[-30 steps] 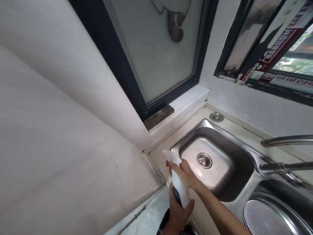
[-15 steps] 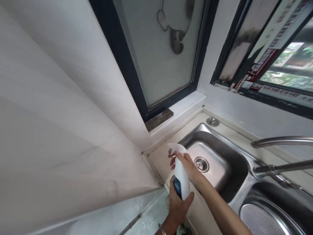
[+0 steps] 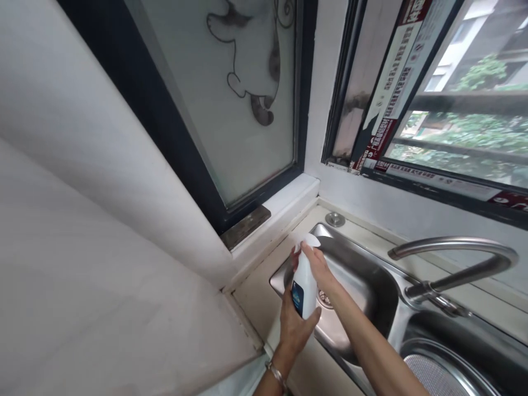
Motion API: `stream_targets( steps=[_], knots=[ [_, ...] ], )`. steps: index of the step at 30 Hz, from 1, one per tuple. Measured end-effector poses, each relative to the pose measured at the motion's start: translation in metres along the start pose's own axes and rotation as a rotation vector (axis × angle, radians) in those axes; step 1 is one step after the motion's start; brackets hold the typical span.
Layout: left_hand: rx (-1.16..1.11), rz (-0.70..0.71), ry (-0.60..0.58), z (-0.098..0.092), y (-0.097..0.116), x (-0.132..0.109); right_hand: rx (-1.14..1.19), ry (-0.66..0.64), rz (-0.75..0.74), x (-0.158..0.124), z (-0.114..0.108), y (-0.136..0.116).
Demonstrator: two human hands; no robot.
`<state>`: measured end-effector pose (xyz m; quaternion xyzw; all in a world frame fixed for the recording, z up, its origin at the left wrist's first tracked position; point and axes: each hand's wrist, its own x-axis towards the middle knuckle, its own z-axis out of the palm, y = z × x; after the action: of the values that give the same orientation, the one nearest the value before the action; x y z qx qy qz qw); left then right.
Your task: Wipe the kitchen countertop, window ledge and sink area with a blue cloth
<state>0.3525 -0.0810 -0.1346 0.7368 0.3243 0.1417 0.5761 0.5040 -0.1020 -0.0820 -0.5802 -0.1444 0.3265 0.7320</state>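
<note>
A pale bench (image 3: 264,286) runs into the corner of a kitchen, with a steel sink (image 3: 363,286) sunk into it; the near right holds a second basin (image 3: 474,352) with a perforated round insert. A curved steel tap (image 3: 454,247) arches over the divide between the two. At the far rim sits a small round metal cap (image 3: 335,219). On the left a plain white wall (image 3: 103,220) slants up to a dark-framed frosted window (image 3: 243,110) with a cartoon figure drawn on it; a brown strip (image 3: 245,226) lies on its sill. To the right, another window (image 3: 454,110) shows trees and a building outside, printed tape along its frame.

Over the left edge of the sink stands a white spray bottle (image 3: 304,275), upright, slim, with a dark blue label low on its body. The left hand (image 3: 295,324), a bracelet at the wrist, is wrapped around the bottle's lower half. The right hand (image 3: 315,264) is closed around the spray head at the top.
</note>
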Motion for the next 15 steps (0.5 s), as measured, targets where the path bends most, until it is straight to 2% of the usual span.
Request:
stream_targets(
  steps=[2,8,12,15],
  knots=[
    [0.010,0.008,-0.008,0.002,-0.003,0.004,0.015,-0.003,0.012,0.004,-0.004,0.005],
    [0.052,-0.074,-0.088,0.011,-0.009,0.016,0.085,0.106,0.047,0.013,-0.022,0.014],
    [0.104,-0.039,-0.106,0.016,-0.006,0.030,0.121,0.159,0.026,0.025,-0.035,0.015],
    [0.114,-0.029,-0.114,0.020,-0.002,0.040,0.152,0.145,0.042,0.033,-0.040,0.013]
  ],
)
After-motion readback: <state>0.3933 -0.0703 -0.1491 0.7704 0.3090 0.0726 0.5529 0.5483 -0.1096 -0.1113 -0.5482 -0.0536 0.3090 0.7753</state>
